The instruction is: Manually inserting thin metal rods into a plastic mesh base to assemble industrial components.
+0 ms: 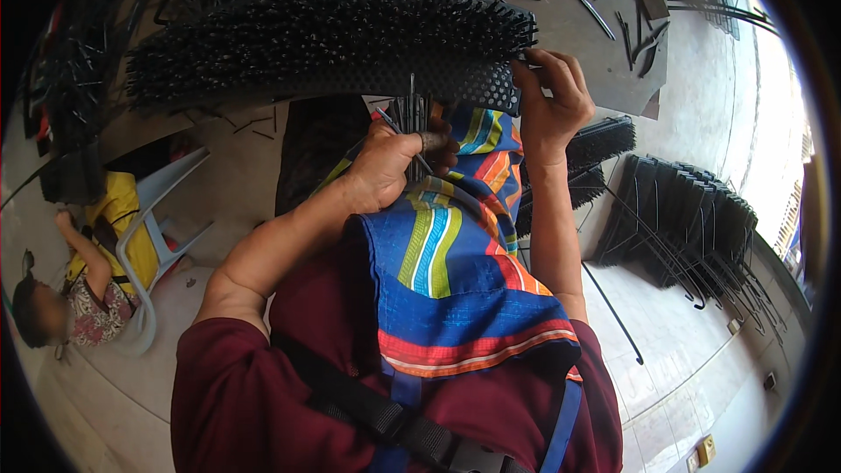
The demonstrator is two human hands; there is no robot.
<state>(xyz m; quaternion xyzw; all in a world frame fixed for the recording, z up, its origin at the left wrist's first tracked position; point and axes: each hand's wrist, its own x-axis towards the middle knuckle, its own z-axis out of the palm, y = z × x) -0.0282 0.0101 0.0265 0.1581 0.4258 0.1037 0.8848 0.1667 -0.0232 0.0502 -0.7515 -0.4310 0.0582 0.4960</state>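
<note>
In the head view, the black board (333, 35) spans beyond a striped cloth (438, 245), densely bristled — bare and perforated along its near right. Just nearside of it, the left hand (385, 159) curls around dark strips (407, 110). At its right end, the right hand's (558, 105) fingers nearly meet — whether gripping anything, I cannot tell.

The bristled panel (333, 39) and bundled strips (410, 112) are black. The lap cloth (477, 250) is blue, banded with red, orange, white, lime and turquoise stripes. The wearer's shirt (236, 385) is solid maroon; the chair (168, 177) is pale blue.
</note>
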